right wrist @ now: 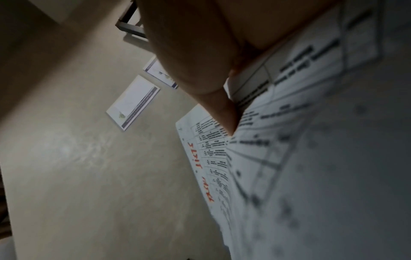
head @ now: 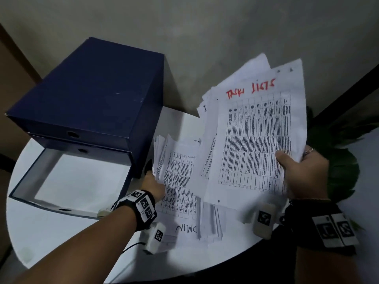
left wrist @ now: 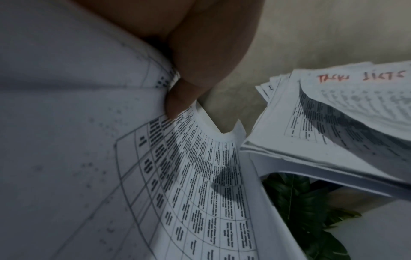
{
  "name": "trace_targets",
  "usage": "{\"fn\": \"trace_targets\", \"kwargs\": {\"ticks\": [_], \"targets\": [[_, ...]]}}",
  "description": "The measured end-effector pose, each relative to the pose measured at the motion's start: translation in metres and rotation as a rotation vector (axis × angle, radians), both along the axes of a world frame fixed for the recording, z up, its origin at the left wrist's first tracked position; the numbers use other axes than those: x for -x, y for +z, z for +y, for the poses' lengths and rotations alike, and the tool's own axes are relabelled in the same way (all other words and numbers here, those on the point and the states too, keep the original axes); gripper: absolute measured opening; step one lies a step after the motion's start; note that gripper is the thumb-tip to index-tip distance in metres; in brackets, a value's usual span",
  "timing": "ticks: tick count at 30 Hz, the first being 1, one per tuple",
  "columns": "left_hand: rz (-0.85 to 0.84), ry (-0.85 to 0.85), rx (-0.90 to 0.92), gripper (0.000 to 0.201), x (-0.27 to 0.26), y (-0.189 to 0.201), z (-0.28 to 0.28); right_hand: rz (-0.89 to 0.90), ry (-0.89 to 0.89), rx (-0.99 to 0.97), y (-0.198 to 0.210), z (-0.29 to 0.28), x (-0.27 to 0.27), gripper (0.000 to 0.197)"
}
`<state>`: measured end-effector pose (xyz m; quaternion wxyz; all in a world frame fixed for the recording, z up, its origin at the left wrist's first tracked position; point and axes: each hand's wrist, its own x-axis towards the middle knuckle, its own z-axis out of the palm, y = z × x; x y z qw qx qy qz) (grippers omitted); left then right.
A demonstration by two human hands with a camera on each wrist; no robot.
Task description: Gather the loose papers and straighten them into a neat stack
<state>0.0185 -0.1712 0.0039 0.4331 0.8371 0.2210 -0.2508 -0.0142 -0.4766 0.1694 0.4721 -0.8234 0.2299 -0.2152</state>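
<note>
My right hand grips a thick sheaf of printed sheets by its right edge, thumb on top. The sheaf is lifted and tilted over the table; its top sheet bears red handwriting above a table of text. My left hand holds the left edge of a second bundle of papers, which curls upward; in the left wrist view a finger presses on the curved printed sheet. More sheets lie flat beneath on the white round table. The sheaf with red writing hangs to the right.
A dark blue drawer box stands at the table's back left, its lower drawer pulled open, white inside. A green plant sits beyond the table's right edge. A plain wall rises behind, with framed notices on it.
</note>
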Motion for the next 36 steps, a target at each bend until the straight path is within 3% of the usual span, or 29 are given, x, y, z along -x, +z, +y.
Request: {"fn": "trace_targets", "kwargs": {"ticks": [7, 11, 14, 17, 20, 21, 24, 27, 30, 33, 36], "targets": [[0.049, 0.046, 0.051, 0.057, 0.000, 0.008, 0.002, -0.021, 0.001, -0.111, -0.007, -0.009, -0.008, 0.018], [0.089, 0.119, 0.079, 0.054, -0.002, 0.010, 0.002, 0.023, -0.025, -0.338, -0.027, -0.014, -0.006, 0.021], [0.124, 0.132, 0.103, 0.054, -0.006, 0.005, 0.004, 0.083, 0.003, -0.551, -0.055, -0.019, -0.005, 0.017], [0.106, 0.201, 0.251, 0.064, -0.016, -0.012, 0.005, 0.225, 0.051, -0.614, -0.100, -0.024, -0.002, 0.027], [0.142, 0.362, 0.371, 0.106, -0.024, -0.062, 0.015, 0.448, 0.142, -0.522, -0.150, -0.022, 0.001, 0.029], [0.155, 0.364, 0.387, 0.109, -0.022, -0.049, 0.013, 0.520, 0.178, -0.447, -0.163, -0.018, 0.000, 0.030], [0.125, 0.084, 0.146, 0.090, -0.017, -0.028, 0.013, 0.710, 0.230, -0.117, -0.182, -0.004, -0.007, 0.050], [0.096, -0.191, -0.209, 0.059, -0.007, -0.008, 0.012, 0.758, 0.141, -0.032, -0.185, 0.011, -0.011, 0.063], [0.060, -0.129, -0.216, 0.040, 0.001, 0.007, 0.001, 0.820, 0.102, -0.051, -0.193, 0.032, -0.002, 0.053], [0.052, 0.010, -0.082, 0.051, 0.007, 0.021, -0.011, 0.912, 0.150, -0.068, -0.199, 0.056, 0.014, 0.044], [0.110, 0.043, 0.003, 0.062, 0.002, 0.028, -0.013, 0.841, 0.118, -0.095, -0.205, 0.058, 0.016, 0.056]]}}
